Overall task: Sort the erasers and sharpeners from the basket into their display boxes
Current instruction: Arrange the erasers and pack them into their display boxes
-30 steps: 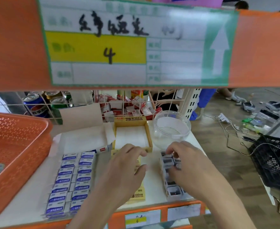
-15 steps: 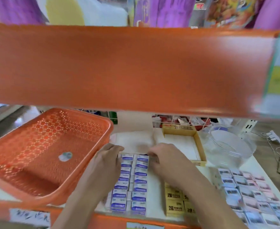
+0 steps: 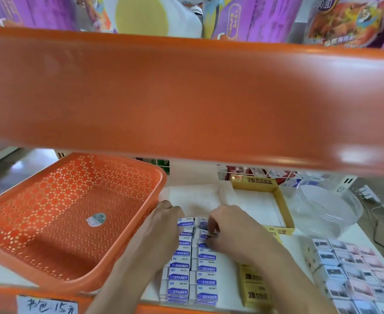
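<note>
Presently, the erasers (image 3: 192, 266) lie in two close rows on the white shelf (image 3: 295, 245), just beside the orange basket (image 3: 50, 200), which holds only a sticker. The right hand (image 3: 229, 227) pinches one eraser at the far end of the right row. The left hand (image 3: 161, 225) bends its fingers over the far end of the left row; we cannot tell whether it grips or merely steadies.

Risks, in our judgement: lifting one pack from so tight a row may drag its neighbours askew, and the nearest erasers sit at the shelf's front edge, where a nudge from either forearm could send them off.

Room is limited. The basket wall stands against the left wrist, and the upper shelf edge (image 3: 186, 98) hangs low overhead, so lifts must stay shallow. Behind the rows an open white box (image 3: 193, 198) and a yellow display box (image 3: 284, 209) stand side by side, both reachable. To the right lie yellow packs (image 3: 254, 284), a clear tub (image 3: 329, 207), and small pink and white boxes (image 3: 349, 268), presumably the sharpeners.
</note>
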Motion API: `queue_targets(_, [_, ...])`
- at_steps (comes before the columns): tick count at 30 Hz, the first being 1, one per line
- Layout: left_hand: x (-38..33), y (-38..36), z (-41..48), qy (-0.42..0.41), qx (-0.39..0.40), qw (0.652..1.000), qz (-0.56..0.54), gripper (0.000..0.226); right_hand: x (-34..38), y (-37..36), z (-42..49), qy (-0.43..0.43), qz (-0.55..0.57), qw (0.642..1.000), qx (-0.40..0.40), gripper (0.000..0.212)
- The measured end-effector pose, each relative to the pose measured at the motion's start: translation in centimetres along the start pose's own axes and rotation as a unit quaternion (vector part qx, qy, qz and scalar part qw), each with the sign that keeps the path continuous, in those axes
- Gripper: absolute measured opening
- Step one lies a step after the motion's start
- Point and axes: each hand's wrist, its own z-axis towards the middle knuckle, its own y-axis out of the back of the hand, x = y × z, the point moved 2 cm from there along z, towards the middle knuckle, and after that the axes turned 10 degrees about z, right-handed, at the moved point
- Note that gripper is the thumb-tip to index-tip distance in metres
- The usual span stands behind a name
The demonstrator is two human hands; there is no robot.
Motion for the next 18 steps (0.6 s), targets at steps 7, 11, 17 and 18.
queue_targets(7, [0.0,-0.3,2.3,-0.013,-0.065,0.998,0.013,0.02,-1.3,2.6,0.9,-0.022,0.079,0.996,-0.022,0.014])
queue_targets(11, [-0.5,-0.6,4.1,0.02,-0.04,0.996,0.075,0.028,-1.4,3.1,3.6,-0.011,0.064,0.995,-0.082,0.012])
queue_targets(17, [0.4,-2.1,6.3,0.032,0.009,0.998,0.062,0.021,-1.4,1.4,5.7,-0.026,-0.007,0.999,-0.044,0.027])
queue_targets(18, [0.4,-2.1,6.6,0.036,0.009,0.997,0.064,0.017,-1.5,1.3,5.8,-0.029,-0.012,0.999,-0.039,0.027])
